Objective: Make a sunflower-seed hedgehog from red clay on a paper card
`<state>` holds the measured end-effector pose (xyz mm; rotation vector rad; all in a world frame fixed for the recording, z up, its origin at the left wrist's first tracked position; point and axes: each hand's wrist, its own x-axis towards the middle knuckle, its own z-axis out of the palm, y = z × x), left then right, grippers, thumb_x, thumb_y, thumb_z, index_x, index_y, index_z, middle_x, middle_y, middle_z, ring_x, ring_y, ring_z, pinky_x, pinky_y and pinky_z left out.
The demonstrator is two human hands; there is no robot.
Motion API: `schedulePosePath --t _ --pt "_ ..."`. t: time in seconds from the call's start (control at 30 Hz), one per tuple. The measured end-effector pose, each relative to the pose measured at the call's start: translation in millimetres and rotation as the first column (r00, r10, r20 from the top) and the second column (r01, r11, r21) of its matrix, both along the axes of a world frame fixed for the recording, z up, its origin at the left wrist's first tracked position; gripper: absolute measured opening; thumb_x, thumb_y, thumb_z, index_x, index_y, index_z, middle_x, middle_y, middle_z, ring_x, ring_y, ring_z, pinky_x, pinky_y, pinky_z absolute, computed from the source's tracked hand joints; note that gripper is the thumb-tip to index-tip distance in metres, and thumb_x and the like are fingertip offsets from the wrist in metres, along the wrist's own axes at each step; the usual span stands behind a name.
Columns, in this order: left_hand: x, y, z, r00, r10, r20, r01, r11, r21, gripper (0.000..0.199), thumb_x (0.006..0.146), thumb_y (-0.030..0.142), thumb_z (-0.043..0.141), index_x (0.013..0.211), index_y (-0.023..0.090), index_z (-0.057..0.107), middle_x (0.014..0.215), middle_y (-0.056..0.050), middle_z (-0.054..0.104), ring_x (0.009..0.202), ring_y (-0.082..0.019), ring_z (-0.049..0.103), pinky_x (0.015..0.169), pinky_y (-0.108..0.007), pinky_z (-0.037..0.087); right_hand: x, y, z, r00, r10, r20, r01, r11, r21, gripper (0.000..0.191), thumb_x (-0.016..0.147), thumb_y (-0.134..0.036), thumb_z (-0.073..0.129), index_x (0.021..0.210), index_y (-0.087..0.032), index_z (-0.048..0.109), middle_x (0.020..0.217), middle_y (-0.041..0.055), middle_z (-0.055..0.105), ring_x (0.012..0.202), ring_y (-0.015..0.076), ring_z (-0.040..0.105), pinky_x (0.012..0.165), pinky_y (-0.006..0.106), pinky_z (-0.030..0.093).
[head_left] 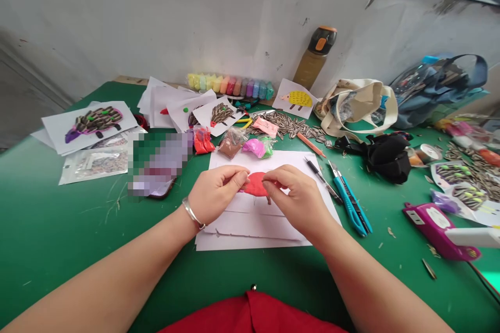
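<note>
A rounded patch of red modelling clay (255, 184) lies on a white sheet of paper (250, 223) in front of me, with a small purple bit at its left end and a brown leg-like piece below. My left hand (216, 192) is closed in a pinch at the clay's left edge. At the opposite edge, my right hand (295, 195) pinches with thumb and fingertips against the red clay. Just beyond the hands lie a bag of brown clay (231, 143), a bag of red clay (202, 140) and a bag of magenta clay (254, 147).
A black pen (322, 179) and a blue utility knife (351, 203) lie right of the paper. Sunflower seeds (292, 126) are heaped behind. A phone (160, 166) lies left, a hedgehog picture (94, 125) beyond it. A magenta glue gun (441, 231) lies right.
</note>
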<state>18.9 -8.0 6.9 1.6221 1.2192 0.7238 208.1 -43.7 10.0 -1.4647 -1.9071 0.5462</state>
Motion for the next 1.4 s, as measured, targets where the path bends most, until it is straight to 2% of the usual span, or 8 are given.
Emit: schedulePosePath --t 0.07,0.17,0.3,0.5,0.67,0.87,1.07,1.4 --pt "-6 3 -5.4 0.984 0.018 -0.179 0.029 0.966 0.257 0.027 0.092 0.039 0.052 0.096 0.022 0.072 0.094 -0.003 0.075 0.088 -0.020 0.069 0.082 -0.029 0.051 2 1 -6.9 0.994 0.019 0.111 -0.023 0.999 0.034 0.017 0.089 -0.013 0.053 0.087 -0.021 0.068 0.082 0.0029 0.064 0.080 0.0167 0.058 0.071 0.028 0.043" --pt "-9 6 -14.4 0.942 -0.009 -0.337 0.171 0.873 0.457 0.027 0.094 0.032 0.046 0.098 0.023 0.071 0.099 -0.002 0.075 0.092 -0.019 0.068 0.083 -0.027 0.049 0 1 -19.7 0.964 0.076 0.255 -0.099 0.992 0.078 0.020 0.090 -0.012 0.051 0.090 -0.019 0.069 0.087 0.0052 0.065 0.084 0.0187 0.057 0.075 0.030 0.042" --pt "-6 7 -25.2 0.902 -0.085 -0.423 0.323 0.782 0.533 0.030 0.096 0.024 0.041 0.104 0.018 0.069 0.101 -0.004 0.074 0.092 -0.020 0.067 0.083 -0.030 0.050 -6 0 -31.9 0.912 0.110 0.395 -0.170 0.978 0.122 0.024 0.091 -0.010 0.049 0.092 -0.019 0.071 0.088 0.0061 0.066 0.083 0.0196 0.054 0.077 0.032 0.039" --pt "-6 8 -28.7 0.891 -0.062 -0.451 0.346 0.736 0.583 0.027 0.095 0.018 0.041 0.102 0.015 0.066 0.097 -0.006 0.072 0.089 -0.021 0.065 0.082 -0.033 0.050 -7 -5 -34.2 0.854 0.056 0.518 -0.167 0.971 0.170 0.019 0.090 -0.013 0.053 0.092 -0.022 0.070 0.086 0.0034 0.065 0.080 0.0193 0.047 0.072 0.032 0.032" --pt "-6 12 -28.8 0.868 -0.125 -0.481 0.406 0.735 0.543 0.025 0.093 0.013 0.041 0.093 0.014 0.066 0.088 -0.008 0.068 0.091 -0.023 0.060 0.087 -0.036 0.047 -8 -7 -33.3 0.811 0.048 0.583 -0.176 0.971 0.165 0.019 0.092 -0.014 0.051 0.086 -0.020 0.068 0.081 0.0028 0.064 0.079 0.0190 0.046 0.071 0.033 0.029" --pt "-6 15 -32.6 0.850 -0.146 -0.506 0.422 0.763 0.489 0.023 0.091 0.011 0.042 0.085 0.014 0.065 0.081 -0.007 0.064 0.082 -0.021 0.056 0.080 -0.034 0.047 -10 -9 -32.4 0.798 0.116 0.592 -0.224 0.968 0.113 0.017 0.090 -0.009 0.053 0.089 -0.019 0.067 0.087 0.0038 0.067 0.087 0.0192 0.052 0.073 0.033 0.029" --pt "-6 17 -33.9 0.838 -0.149 -0.525 0.431 0.770 0.470 0.021 0.091 0.011 0.045 0.085 0.014 0.065 0.081 -0.006 0.065 0.083 -0.021 0.057 0.078 -0.033 0.046 -9 -9 -28.9 0.831 0.131 0.541 -0.212 0.973 0.089 0.023 0.093 -0.010 0.047 0.101 -0.019 0.066 0.082 0.0033 0.069 0.084 0.0186 0.057 0.072 0.033 0.029" --pt "-6 16 -31.9 0.818 -0.151 -0.555 0.440 0.786 0.435 0.022 0.090 0.011 0.046 0.085 0.014 0.066 0.081 -0.007 0.065 0.082 -0.021 0.057 0.078 -0.033 0.045 -6 -5 -19.6 0.825 0.165 0.540 -0.198 0.980 0.004 0.020 0.091 -0.013 0.047 0.090 -0.019 0.066 0.084 0.0051 0.066 0.081 0.0197 0.056 0.069 0.031 0.032"
